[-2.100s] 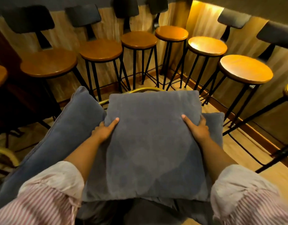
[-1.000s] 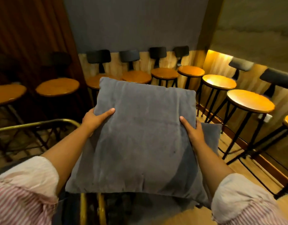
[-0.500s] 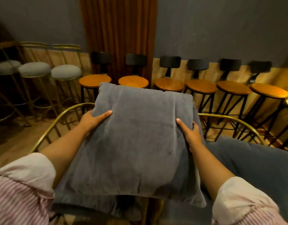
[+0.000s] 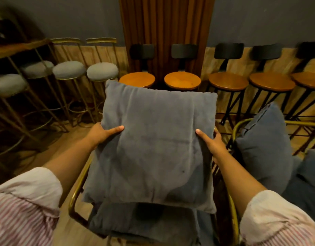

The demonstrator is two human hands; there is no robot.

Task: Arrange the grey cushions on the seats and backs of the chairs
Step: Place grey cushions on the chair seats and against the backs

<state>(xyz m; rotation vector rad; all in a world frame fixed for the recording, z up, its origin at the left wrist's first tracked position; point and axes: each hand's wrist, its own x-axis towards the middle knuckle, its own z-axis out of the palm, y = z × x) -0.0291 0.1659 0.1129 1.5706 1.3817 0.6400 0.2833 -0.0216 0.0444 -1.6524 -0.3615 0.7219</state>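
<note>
I hold a square grey cushion (image 4: 153, 142) in front of me, tilted with its top edge away. My left hand (image 4: 102, 133) grips its left edge and my right hand (image 4: 212, 142) grips its right edge, thumbs on top. Below it stands a gold-framed chair (image 4: 74, 201) with a grey seat cushion (image 4: 144, 222) on it. To the right, a second gold-framed chair (image 4: 241, 123) carries an upright grey back cushion (image 4: 264, 148) and another grey cushion (image 4: 307, 178) beside it.
Gold stools with grey round seats (image 4: 102, 71) line the left wall. Black-legged stools with round wooden seats (image 4: 182, 80) and dark backrests stand along the back wall. Wooden floor (image 4: 52, 151) shows left of the chair.
I have turned left with the cushion held in both hands. The view swung from the corner stools to the chair below, and the cushion has come down closer over it.
</note>
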